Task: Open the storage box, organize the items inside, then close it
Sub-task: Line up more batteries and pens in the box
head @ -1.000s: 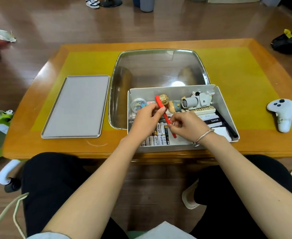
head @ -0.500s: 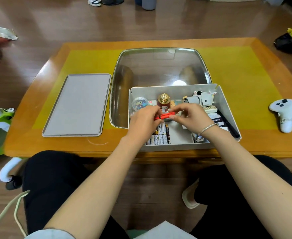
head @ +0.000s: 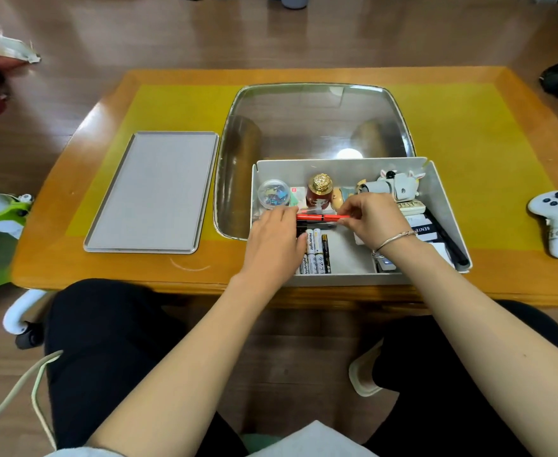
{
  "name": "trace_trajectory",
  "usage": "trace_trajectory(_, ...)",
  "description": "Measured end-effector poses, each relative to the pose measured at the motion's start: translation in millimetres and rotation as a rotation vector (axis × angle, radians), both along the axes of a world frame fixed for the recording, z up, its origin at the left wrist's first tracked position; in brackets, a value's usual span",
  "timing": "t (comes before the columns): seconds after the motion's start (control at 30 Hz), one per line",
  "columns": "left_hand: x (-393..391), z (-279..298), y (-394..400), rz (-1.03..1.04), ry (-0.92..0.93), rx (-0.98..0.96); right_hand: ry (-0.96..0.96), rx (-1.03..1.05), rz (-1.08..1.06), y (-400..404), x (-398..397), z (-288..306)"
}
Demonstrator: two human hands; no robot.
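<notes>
Storage box [head: 353, 166] sat open at centre-right of the frame, near the front edge of the tabletop [head: 488, 159]. Its lid [head: 152, 192] lay flat at centre-left, well apart from the box, so the opening step looked done. Left hand [head: 276, 237] and right hand [head: 371, 219] were both inside the box, each pinching one end of a red pen [head: 320, 218] held level across the middle. Batteries [head: 315, 252] lay side by side in a row just below the pen; a gold-capped jar [head: 319, 189], a clear round tub [head: 273, 192] and a small figurine [head: 396, 186] stood along the far wall. Judgement: organizing under way, pen not yet placed; closing the box remained.
</notes>
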State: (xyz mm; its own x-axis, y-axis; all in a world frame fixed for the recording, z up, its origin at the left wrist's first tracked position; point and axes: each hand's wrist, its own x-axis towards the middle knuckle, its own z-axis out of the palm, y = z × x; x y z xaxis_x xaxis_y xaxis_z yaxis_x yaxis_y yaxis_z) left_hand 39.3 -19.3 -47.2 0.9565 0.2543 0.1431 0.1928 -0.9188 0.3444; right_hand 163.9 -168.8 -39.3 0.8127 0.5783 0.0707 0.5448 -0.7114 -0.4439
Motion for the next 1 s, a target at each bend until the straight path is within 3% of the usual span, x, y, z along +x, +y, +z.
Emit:
trace_trajectory(0.17,-0.9,-3.2,-2.9,-0.132,0.184,-0.092,-0.026,-0.058,0.004,13.4,2.1,-7.2)
trace_trajectory(0.47,5.4,-8.4,-1.4,-0.094,0.404,-0.076,-0.041,-0.144,-0.011,34.5,5.9,-15.9)
trace_trajectory(0.77,9.3,-9.2,-1.2,-0.071,0.549,-0.104,0.017,-0.067,0.059,27.6,-0.5,-11.0)
trace_trajectory(1.0,7.7,-12.2,0.3,-0.082,0.501,-0.107,-0.116,0.052,-0.232,-25.9,-2.8,26.2)
